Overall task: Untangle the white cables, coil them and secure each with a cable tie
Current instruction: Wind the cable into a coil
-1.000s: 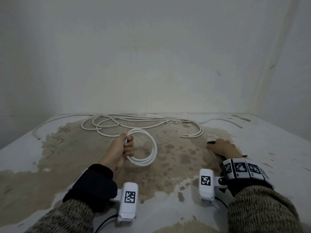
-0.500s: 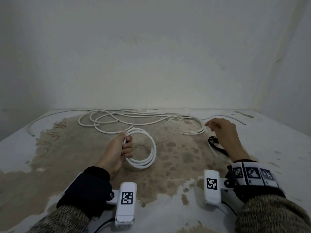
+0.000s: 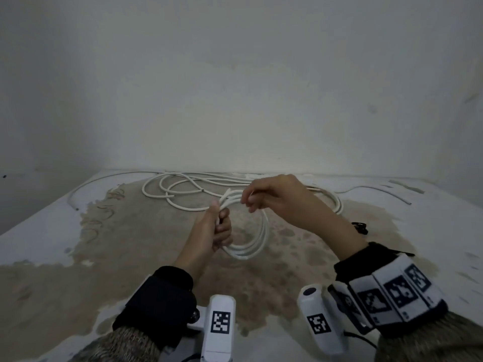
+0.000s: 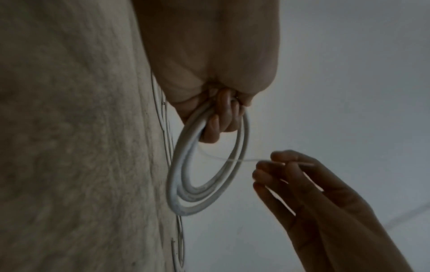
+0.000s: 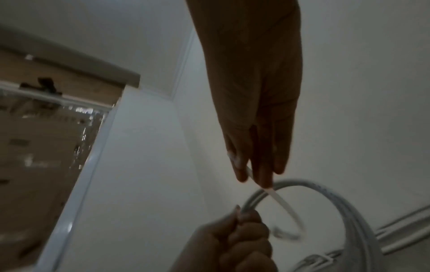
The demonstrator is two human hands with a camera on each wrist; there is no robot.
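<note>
Left hand (image 3: 218, 231) fisted around the coiled white cable (image 3: 257, 239), held upright above the table (image 3: 431, 231) centre. Right hand (image 3: 274, 197) at 1 o'clock of the coil, pinching a thin white cable tie (image 4: 235, 159) threaded through the loops. Loose white cables (image 3: 183, 189) at 12 o'clock, along the wall.

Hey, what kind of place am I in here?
Probably a bare indoor room corner, perhaps a work or storage space: plain pale walls, a stained, worn white table, and loose cables lying on it.
</note>
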